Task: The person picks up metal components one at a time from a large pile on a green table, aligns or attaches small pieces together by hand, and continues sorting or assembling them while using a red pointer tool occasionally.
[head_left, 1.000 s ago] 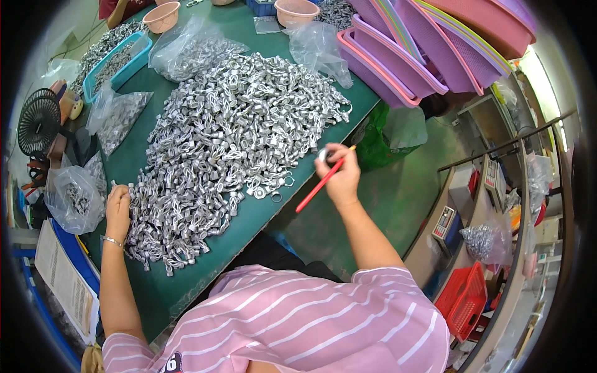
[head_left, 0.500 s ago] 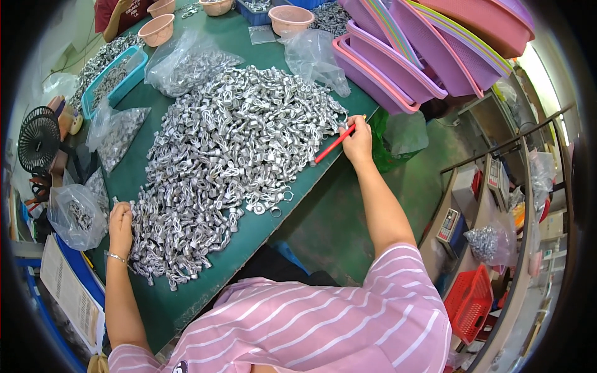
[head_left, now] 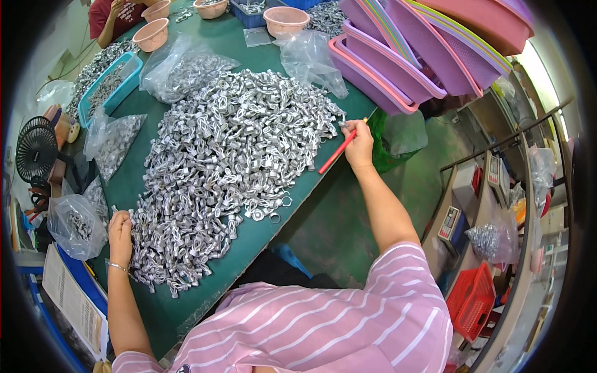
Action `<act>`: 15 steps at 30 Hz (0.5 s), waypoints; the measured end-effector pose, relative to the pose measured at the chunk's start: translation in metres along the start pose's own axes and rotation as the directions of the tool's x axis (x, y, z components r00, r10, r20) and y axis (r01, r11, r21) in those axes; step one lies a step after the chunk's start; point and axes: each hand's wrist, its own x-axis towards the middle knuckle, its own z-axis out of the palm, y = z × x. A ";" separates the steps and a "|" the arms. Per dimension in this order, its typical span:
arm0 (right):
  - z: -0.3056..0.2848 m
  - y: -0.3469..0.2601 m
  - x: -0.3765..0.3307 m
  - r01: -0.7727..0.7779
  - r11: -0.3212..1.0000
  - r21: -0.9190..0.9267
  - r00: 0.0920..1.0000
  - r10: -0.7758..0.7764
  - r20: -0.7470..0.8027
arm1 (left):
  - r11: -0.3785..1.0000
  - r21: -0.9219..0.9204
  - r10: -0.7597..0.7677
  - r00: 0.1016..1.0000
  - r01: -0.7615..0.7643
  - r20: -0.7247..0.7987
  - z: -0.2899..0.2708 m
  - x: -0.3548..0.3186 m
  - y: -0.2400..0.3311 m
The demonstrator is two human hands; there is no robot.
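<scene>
We pinch the light, stiff red stick [head_left: 336, 152] in our right hand [head_left: 359, 145], left hand [head_left: 119, 227] cupping the heavy, slippery metal parts [head_left: 217, 168]

Silver-grey metal parts [head_left: 230, 155] heaped, glinting against dark green table [head_left: 273, 233]. Red stick [head_left: 336, 152] showing in right hand [head_left: 359, 146]; silver bracelet [head_left: 115, 267] circling wrist below left hand [head_left: 120, 229]. Pink shirt with white stripes [head_left: 323, 323] filling lower edge. Purple and pink tubs [head_left: 404, 56] stacking at upper right, one rim edged yellow-green. Pale pink bowls [head_left: 285, 18] sitting at far end. Light blue tray [head_left: 109, 87] lying at left, beside black fan [head_left: 36, 149]. Clear bags [head_left: 180, 65] greying over metal inside. Red crate [head_left: 472, 298] showing at lower right.
</scene>
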 end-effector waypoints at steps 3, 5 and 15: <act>0.009 0.011 0.016 -0.133 0.968 0.213 0.976 0.165 -0.141 | 1.000 -0.018 -0.017 1.000 0.017 0.000 0.000 -0.001 -0.002; 0.013 0.035 0.031 -0.105 0.975 0.196 0.962 0.150 -0.229 | 1.000 0.001 0.007 1.000 -0.007 0.010 0.000 0.003 0.009; 0.020 0.021 0.073 0.039 0.999 0.027 0.983 -0.033 -0.181 | 0.999 0.020 -0.046 0.999 0.046 0.007 -0.002 -0.002 0.003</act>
